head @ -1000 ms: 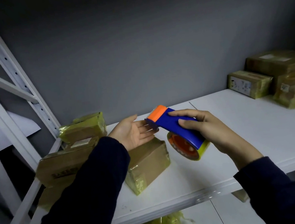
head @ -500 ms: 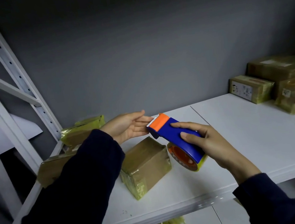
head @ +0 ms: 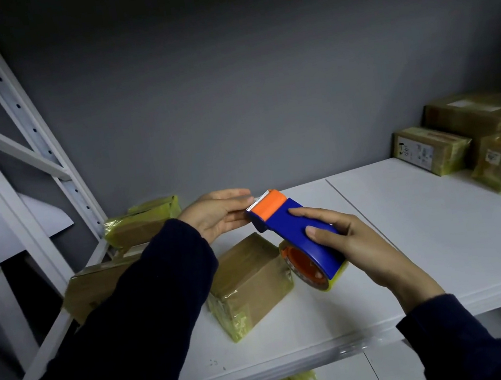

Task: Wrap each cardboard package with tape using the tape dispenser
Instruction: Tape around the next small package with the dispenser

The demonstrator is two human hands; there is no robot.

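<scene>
My right hand [head: 351, 241] grips a blue tape dispenser [head: 297, 234] with an orange serrated head and a yellowish tape roll, holding it above the white shelf [head: 409, 232]. At the dispenser's toothed edge, my left hand [head: 218, 212] reaches in with fingers extended; its fingertips touch the head, where the tape end seems to be. Below the hands a small cardboard package [head: 249, 283] wrapped in yellowish tape lies on the shelf.
More taped packages are stacked at the far left [head: 141, 221] and under my left sleeve [head: 95, 285]. Several boxes [head: 493, 139] sit at the back right. A white metal rack post [head: 22, 109] rises on the left. Yellow plastic lies on the lower shelf.
The dispenser tilted so its toothed head points up and left. My left hand turned from palm-up under the head to fingertips at the cutter edge. The view shifted slightly downward.
</scene>
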